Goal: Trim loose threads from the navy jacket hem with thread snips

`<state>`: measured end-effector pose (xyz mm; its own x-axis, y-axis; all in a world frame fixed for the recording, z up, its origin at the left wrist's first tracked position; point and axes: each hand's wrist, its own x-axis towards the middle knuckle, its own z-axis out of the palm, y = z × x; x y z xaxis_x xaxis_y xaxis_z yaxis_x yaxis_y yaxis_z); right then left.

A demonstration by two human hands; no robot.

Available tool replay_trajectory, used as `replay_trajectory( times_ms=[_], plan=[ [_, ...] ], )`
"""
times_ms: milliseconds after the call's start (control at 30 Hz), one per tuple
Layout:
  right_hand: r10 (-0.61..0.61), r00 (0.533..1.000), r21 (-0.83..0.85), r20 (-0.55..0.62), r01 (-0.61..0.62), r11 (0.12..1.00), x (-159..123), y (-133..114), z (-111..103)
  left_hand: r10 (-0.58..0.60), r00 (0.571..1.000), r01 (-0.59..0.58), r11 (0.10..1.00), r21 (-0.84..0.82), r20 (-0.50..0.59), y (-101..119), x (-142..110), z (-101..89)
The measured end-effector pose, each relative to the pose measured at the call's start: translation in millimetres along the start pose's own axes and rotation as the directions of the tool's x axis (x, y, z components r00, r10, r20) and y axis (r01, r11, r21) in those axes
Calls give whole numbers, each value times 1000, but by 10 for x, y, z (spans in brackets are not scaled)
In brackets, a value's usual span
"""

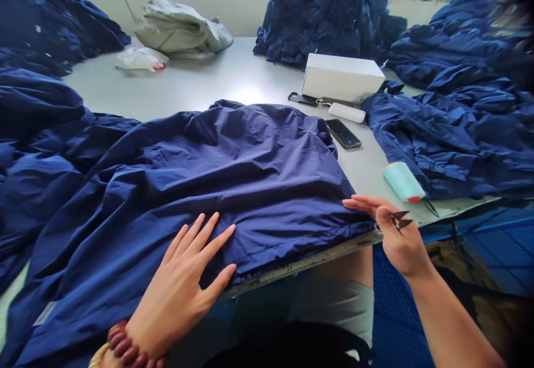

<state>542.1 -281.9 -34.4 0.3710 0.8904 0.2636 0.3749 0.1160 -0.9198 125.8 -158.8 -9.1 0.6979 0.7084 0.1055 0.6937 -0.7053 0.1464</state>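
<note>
"What are the hands doing?"

"The left hand point(179, 293), fingers spread wide, lies flat on a crumpled navy nylon jacket point(233, 162). A red beaded bracelet point(125, 344) circles that wrist. The right hand point(398, 240) is curled around small black thread snips point(400, 219), just beside the jacket's corner."

"Where's the jacket?"

"At the near edge of a pale grey bench point(217, 81), partly hanging over."

"And farther off?"

"A pale turquoise thread cone point(404, 182) lies on its side, then a black smartphone point(342, 133) and a white cardboard box point(342, 78). Heaped navy jackets point(454, 145) rise beyond, with a grey-white plastic sack point(181, 26) at the far side."
</note>
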Motion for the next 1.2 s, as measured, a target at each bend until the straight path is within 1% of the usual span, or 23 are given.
replay_trajectory(
  times_ms=[33,100,167,233,267,333,400,467,500,567,667,800,833,900,967,1033,1200],
  plan=[
    [14,999,-30,33,-13,999,-38,24,-38,-2,1000,2,1000,-8,1,2,4,-9],
    [16,998,-68,63,-11,998,-103,78,-68,-9,1000,9,1000,-17,-26,47,28,-36],
    [-5,998,-100,58,11,995,-146,116,-45,-22,995,19,999,-27,-101,177,89,-75],
    [-23,998,-125,51,29,992,-166,129,-1,-24,980,10,998,-69,-196,405,203,-116],
    [-28,998,-134,51,35,990,-168,127,18,-10,972,-16,994,-108,-236,551,281,-130],
    [-39,998,-149,50,46,988,-164,115,35,45,961,-105,971,-214,-272,874,481,-128],
    [-45,998,-154,44,51,987,-156,98,28,127,946,-221,927,-304,-299,1187,726,-67],
    [-42,998,-148,37,47,988,-151,83,12,185,933,-298,880,-369,-310,1438,988,50],
    [-40,999,-142,27,43,989,-152,78,8,202,933,-311,869,-385,-299,1531,1112,120],
    [-47,999,-128,-2,46,991,-160,77,11,202,943,-295,875,-384,-263,1648,1315,258],
    [-95,994,-118,-58,87,989,-188,114,39,198,962,-255,900,-353,-190,1692,1464,391],
    [-167,974,-120,-152,150,981,-240,211,43,212,968,-247,904,-350,-135,1652,1453,414],
    [-183,971,-127,-157,163,978,-254,234,29,219,968,-249,904,-347,-125,1643,1442,408],
    [-217,970,-155,-113,199,968,-282,268,-18,228,967,-253,905,-342,-110,1633,1430,400],
    [-257,966,-181,-24,248,952,-312,284,-74,225,968,-249,905,-347,-108,1631,1432,399],
    [-295,955,-193,32,295,936,-347,286,-124,213,971,-238,903,-358,-109,1634,1439,404],
    [-325,945,-250,34,323,913,-444,290,-169,173,978,-205,893,-400,-113,1650,1453,410]
  ],
)
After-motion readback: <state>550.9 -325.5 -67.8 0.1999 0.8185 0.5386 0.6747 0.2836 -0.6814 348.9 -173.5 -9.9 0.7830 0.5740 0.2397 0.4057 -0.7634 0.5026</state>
